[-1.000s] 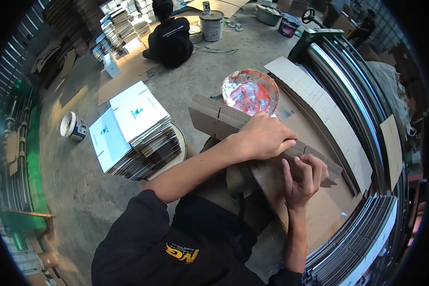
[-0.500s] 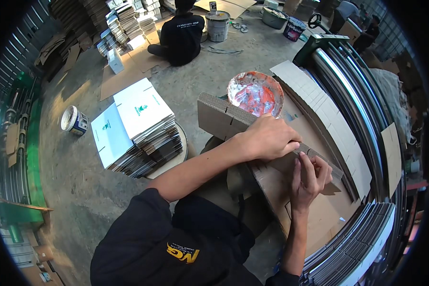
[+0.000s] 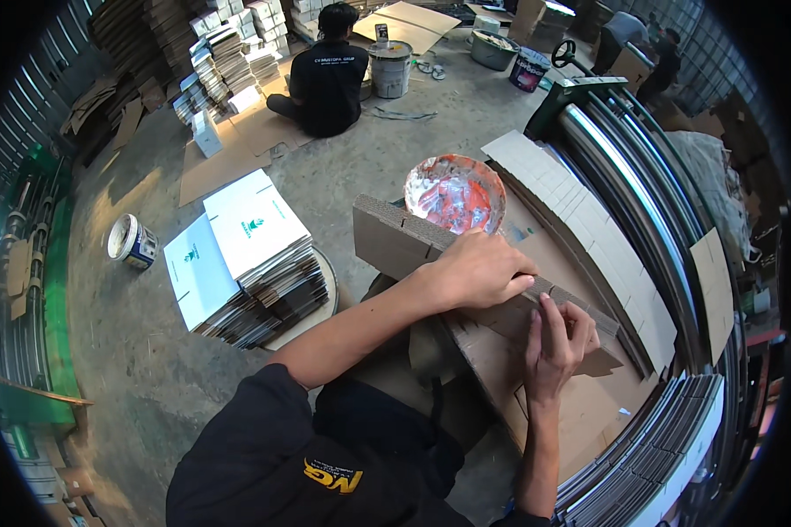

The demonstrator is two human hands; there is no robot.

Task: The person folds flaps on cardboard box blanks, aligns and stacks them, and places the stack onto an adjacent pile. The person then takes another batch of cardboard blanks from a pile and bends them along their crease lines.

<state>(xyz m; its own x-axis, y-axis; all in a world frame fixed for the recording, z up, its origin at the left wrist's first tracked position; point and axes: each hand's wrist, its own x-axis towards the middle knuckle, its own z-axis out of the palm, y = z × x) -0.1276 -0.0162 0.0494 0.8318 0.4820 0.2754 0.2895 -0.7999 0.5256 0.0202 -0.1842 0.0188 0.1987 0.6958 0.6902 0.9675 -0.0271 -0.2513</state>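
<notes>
A thick bundle of brown corrugated cardboard sheets (image 3: 391,241), slotted along the upper edge, stands on its long edge in front of me. My left hand (image 3: 483,270) reaches over its middle, fingers bent down across the far side and thumb along the top. Close by on the right, my right hand (image 3: 561,341) grips the near side of the bundle, its thumb and forefinger near the top edge by my left thumb. The fingertips of my left hand are hidden behind the cardboard. Beyond the bundle sits a round basin (image 3: 455,195) smeared with white and red paste.
Folded white printed cartons (image 3: 255,220) are piled on a round stand at left, beside a small pail (image 3: 132,241). A roller machine (image 3: 628,154) and white cardboard strip (image 3: 589,233) flank the right. Flat cartons (image 3: 650,457) lie lower right. A person (image 3: 328,79) sits farther back.
The view has tilted a little, so the scene sits lower and slightly left. Both hands keep their hold on the bundle, with little visible shift of the fingers.
</notes>
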